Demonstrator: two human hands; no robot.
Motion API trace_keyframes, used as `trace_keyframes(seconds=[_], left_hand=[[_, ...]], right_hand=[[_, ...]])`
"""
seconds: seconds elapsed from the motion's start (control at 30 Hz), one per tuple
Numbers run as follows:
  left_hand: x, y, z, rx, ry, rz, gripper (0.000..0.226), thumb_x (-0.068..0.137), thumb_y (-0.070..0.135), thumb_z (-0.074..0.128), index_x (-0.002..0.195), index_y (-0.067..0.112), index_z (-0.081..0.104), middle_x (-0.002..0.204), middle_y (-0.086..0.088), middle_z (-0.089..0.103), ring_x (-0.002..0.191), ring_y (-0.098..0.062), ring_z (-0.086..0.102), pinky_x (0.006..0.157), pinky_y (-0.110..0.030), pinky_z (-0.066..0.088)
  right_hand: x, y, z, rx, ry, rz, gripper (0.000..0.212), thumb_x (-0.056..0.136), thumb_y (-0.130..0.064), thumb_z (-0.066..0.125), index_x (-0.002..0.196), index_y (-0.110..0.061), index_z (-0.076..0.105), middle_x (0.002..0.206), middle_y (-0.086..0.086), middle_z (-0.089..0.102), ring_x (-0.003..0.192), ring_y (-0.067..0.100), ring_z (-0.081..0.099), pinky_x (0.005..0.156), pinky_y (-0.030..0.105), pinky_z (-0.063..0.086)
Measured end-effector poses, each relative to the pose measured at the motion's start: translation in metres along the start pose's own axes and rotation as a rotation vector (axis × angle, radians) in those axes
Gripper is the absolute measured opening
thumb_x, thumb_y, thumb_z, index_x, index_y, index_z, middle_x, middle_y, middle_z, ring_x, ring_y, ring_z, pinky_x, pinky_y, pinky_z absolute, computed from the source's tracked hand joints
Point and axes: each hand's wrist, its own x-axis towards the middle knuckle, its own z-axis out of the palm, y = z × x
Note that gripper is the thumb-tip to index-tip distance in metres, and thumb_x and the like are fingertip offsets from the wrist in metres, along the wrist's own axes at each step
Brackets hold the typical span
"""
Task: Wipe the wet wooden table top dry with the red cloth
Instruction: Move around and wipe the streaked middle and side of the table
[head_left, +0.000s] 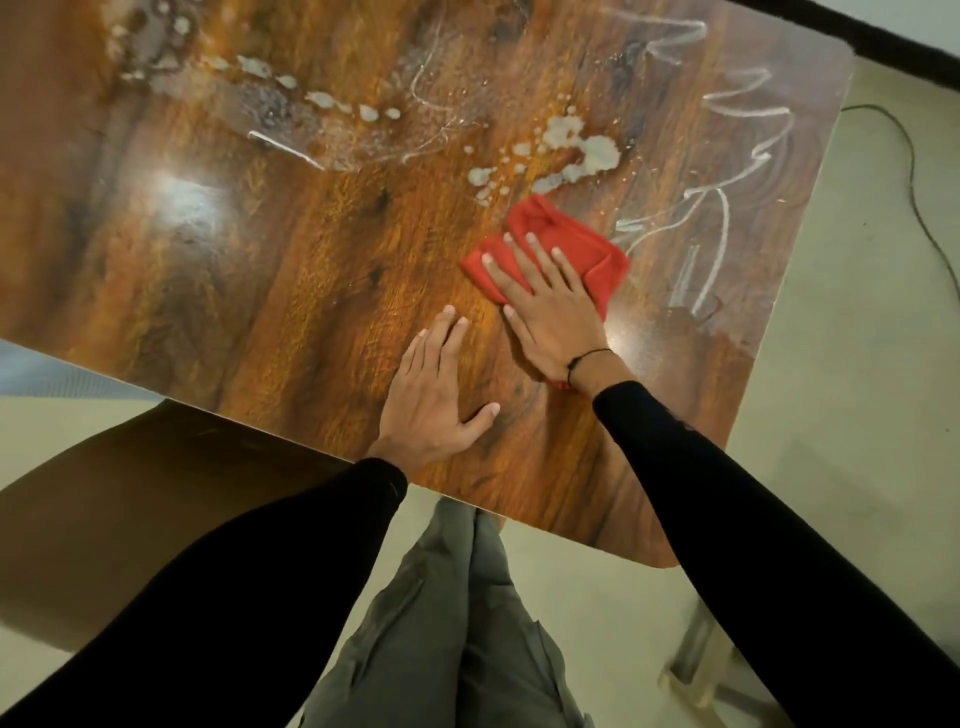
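1 head-worn camera looks steeply down, close over the table top (311, 270), seemingly slightly tilted.

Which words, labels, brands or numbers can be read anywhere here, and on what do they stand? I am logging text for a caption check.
None can be read.
The pale zigzag lines on the wooden table top are wet streaks, not writing.
The red cloth under the right hand shows no tag or print.
The left hand and black sleeves bear no lettering.
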Motion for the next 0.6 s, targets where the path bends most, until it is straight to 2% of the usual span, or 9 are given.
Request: trace_keyframes(seconds=[0.1,0.17,0.3,0.43,0.6], left_hand=[[0.002,0.001,0.0,-0.003,0.042,-0.127,0.117,0.094,0.079,0.058,0.176,0.009,0.012,0.185,-0.01,0.004,0.173,-0.023,0.004,0.139,-0.037,-0.004],[0.003,0.001,0.002,0.012,0.035,-0.148,0.117,0.095,0.081,0.054,0.176,0.01,0.011,0.185,-0.009,0.005,0.173,-0.024,0.003,0.139,-0.038,-0.003],[0.003,-0.004,0.01,0.044,0.031,-0.137,0.117,0.095,0.084,0.048,0.176,0.009,0.011,0.185,-0.01,0.006,0.173,-0.025,0.003,0.14,-0.042,-0.002],[0.003,-0.005,0.014,0.056,0.045,-0.129,0.117,0.095,0.084,0.048,0.176,0.007,0.013,0.185,-0.011,0.005,0.173,-0.025,0.003,0.139,-0.042,-0.003],[0.003,-0.003,0.014,0.059,0.052,-0.126,0.116,0.095,0.083,0.048,0.176,0.007,0.013,0.185,-0.012,0.005,0.173,-0.026,0.004,0.14,-0.043,-0.001]], right_hand=[[-0.026,0.0,0.007,-0.018,-0.041,-0.175,0.064,0.118,-0.038,0.028,0.177,-0.032,0.006,0.186,0.004,0.004,0.172,0.026,-0.002,0.139,0.049,0.004],[-0.043,0.011,0.01,-0.03,-0.059,-0.224,0.065,0.117,-0.038,0.028,0.177,-0.034,0.003,0.186,0.001,0.002,0.172,0.023,-0.004,0.139,0.049,0.006],[-0.039,0.026,0.006,0.001,-0.05,-0.076,0.064,0.116,-0.04,0.026,0.177,-0.036,0.005,0.186,-0.001,0.001,0.172,0.022,-0.003,0.138,0.053,0.007],[0.02,0.018,-0.006,0.033,0.012,0.076,0.063,0.116,-0.038,0.026,0.177,-0.033,0.01,0.185,0.004,0.006,0.172,0.027,0.003,0.138,0.052,0.005],[0.058,-0.006,-0.011,0.008,-0.005,-0.082,0.062,0.117,-0.037,0.027,0.177,-0.029,0.014,0.185,0.007,0.01,0.172,0.029,0.005,0.139,0.051,0.006]])
